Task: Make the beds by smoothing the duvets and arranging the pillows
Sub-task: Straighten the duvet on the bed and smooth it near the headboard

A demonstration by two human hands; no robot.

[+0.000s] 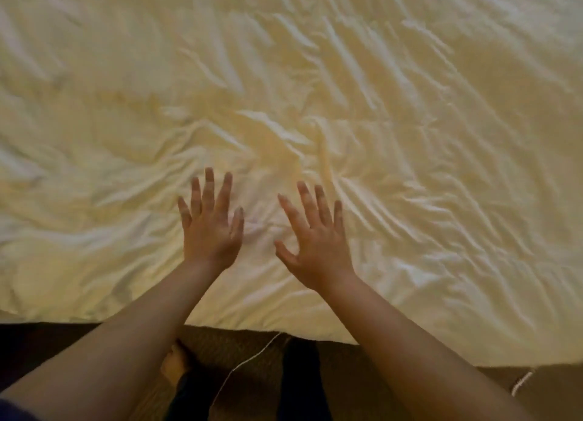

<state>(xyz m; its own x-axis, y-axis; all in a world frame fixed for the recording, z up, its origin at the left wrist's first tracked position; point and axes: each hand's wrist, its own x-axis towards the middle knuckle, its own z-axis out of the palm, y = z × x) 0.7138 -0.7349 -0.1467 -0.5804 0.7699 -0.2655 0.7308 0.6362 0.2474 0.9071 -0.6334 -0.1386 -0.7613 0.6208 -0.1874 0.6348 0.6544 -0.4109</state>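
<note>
A cream duvet (315,89) fills nearly the whole head view, wrinkled all over, with a knot of creases just beyond my fingertips. My left hand (211,225) lies flat on it, palm down, fingers straight and spread. My right hand (315,240) rests on the duvet beside it, also palm down with fingers splayed and thumb out. Both hands sit near the duvet's front edge, about a hand's width apart. No pillow is in view.
The duvet's front edge (284,321) hangs over a brown carpet (246,357). My bare foot (175,365) and dark trouser legs stand close to the bed. A thin white cord (249,362) trails down across the carpet between my legs.
</note>
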